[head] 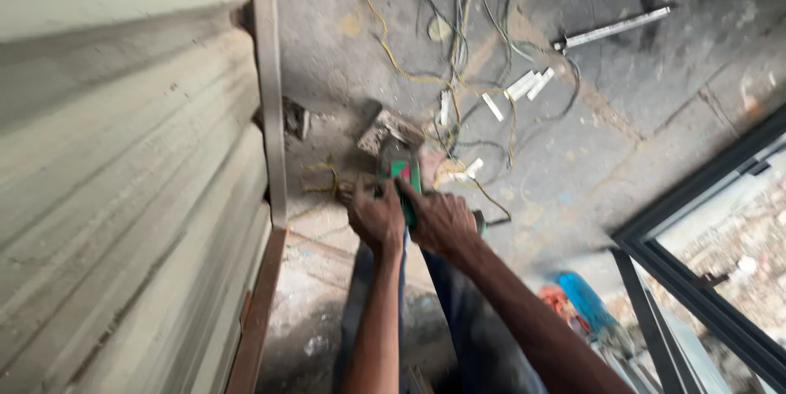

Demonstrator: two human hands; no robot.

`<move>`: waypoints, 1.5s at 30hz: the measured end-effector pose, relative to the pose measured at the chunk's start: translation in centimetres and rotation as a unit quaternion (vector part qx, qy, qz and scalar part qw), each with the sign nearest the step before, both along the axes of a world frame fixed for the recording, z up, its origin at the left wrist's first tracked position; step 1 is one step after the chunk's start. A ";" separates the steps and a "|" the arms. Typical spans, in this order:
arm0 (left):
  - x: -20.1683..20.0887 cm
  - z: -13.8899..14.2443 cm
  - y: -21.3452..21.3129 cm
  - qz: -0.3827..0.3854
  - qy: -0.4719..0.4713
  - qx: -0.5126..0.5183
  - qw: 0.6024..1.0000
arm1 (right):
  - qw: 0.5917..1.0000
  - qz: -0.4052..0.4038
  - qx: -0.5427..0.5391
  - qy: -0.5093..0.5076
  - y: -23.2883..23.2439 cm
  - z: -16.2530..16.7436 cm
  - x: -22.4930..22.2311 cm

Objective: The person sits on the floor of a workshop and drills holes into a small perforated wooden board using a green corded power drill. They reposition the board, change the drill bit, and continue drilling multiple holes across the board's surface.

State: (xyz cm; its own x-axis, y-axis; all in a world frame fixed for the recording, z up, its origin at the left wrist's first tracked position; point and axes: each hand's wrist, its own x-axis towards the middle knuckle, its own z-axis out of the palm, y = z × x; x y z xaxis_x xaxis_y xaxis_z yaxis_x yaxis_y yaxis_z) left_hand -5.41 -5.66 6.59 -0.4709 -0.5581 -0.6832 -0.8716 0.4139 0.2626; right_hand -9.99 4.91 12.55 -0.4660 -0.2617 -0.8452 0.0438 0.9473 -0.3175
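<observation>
I am holding a green power tool [401, 185] with both hands, low down near the concrete floor [622, 91]; my left hand [375, 218] is wrapped tight round one side of it; my right hand [440, 220] is closed round the other side, fingers curled right over it. The tool is sitting between my hands, just beside the metal post [268, 91] of the ribbed wall [123, 157]. The picture is blurry, so I cannot tell what the tip is touching. Loose wires [458, 50] are lying close by on the floor; I think I should be keeping both hands firm, pushing slowly, and keeping the tool away from those wires.
</observation>
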 end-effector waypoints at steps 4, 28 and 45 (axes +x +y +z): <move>2.4 -1.1 -1.3 0.065 0.021 0.019 0.998 | 0.998 0.026 0.013 -0.051 -1.0 -0.3 2.5; 11.6 8.5 -6.9 0.135 -0.085 0.414 0.896 | 0.938 -0.324 -0.117 0.028 5.7 -10.3 6.5; 14.8 8.5 -4.1 0.048 -0.113 0.324 0.938 | 0.873 -0.421 -0.227 -0.097 6.2 -19.1 3.7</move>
State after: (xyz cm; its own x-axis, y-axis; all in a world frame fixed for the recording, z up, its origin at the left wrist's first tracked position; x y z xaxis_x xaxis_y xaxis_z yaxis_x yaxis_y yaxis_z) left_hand 9.38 -9.80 15.08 -0.2430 -0.0237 -0.9697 -0.9601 0.1482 0.2370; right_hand -6.25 11.15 -6.57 -0.5146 -0.2236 -0.8278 0.7586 0.3312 -0.5611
